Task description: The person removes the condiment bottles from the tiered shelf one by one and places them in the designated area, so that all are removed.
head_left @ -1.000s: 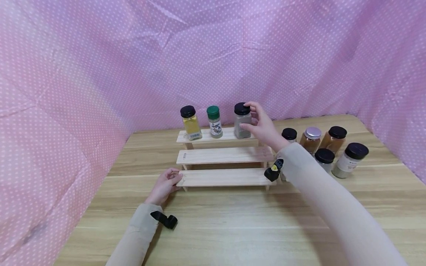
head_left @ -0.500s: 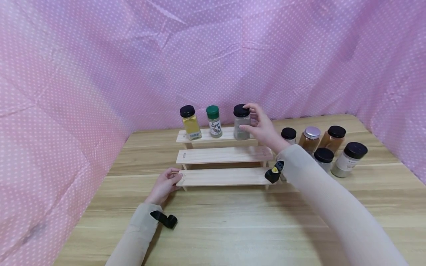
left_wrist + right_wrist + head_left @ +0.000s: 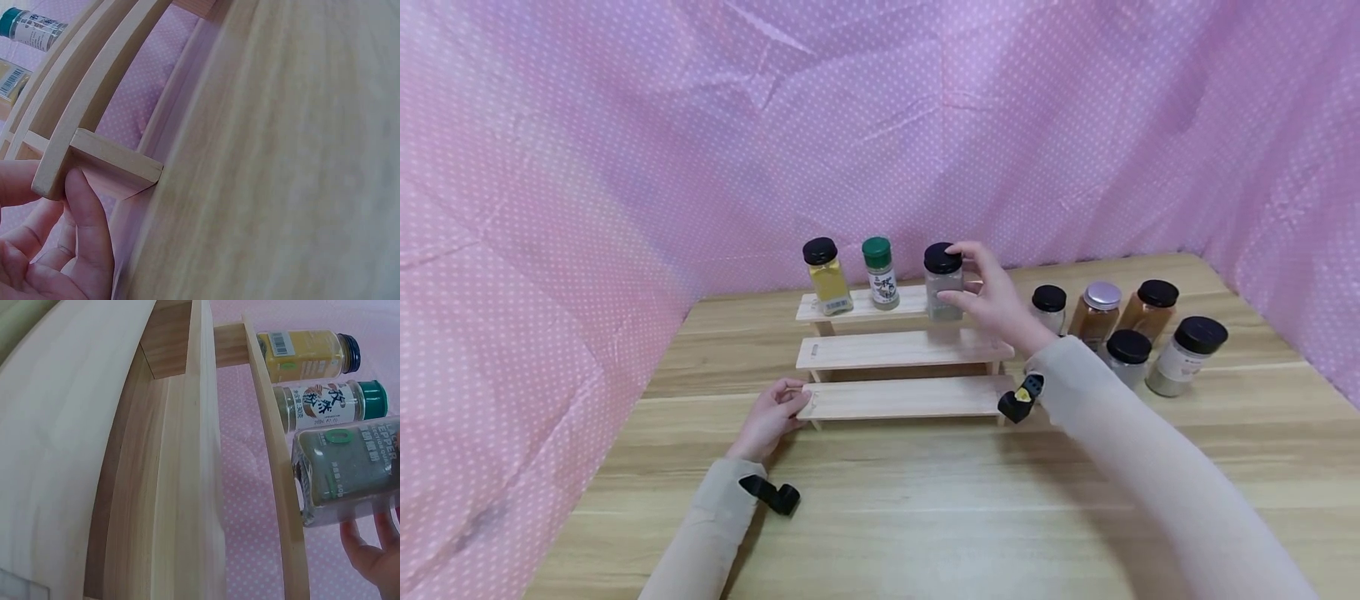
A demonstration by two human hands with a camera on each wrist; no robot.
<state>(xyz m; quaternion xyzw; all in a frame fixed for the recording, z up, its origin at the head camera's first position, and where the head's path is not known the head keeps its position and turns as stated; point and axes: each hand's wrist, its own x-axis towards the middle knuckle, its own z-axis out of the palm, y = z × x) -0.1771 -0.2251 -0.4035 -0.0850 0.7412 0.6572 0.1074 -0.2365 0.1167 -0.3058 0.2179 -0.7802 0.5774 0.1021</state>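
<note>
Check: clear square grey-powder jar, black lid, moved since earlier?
Yes: in head view, the jar shifted down-frame against the pale wooden top shelf, toward its front edge.

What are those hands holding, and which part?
The right hand holds the gray jar by its black lid and side; the left hand holds the wooden rack by the left end of its lowest shelf.

In the right wrist view, the grey jar (image 3: 347, 469) is showing "PEPPER" in pale capitals, with smaller lettering blurring around it; a green oval mark is sitting near its base, and a sideways line is giving "60g". The green-capped bottle (image 3: 320, 405) is bearing large dark characters reading "孜然粉", with a blurred date beginning "2024" running beneath. The yellow jar (image 3: 306, 355) is carrying a barcode. The label on the black-lidded jar (image 3: 1182, 363) at far right is staying too small to read.
</note>
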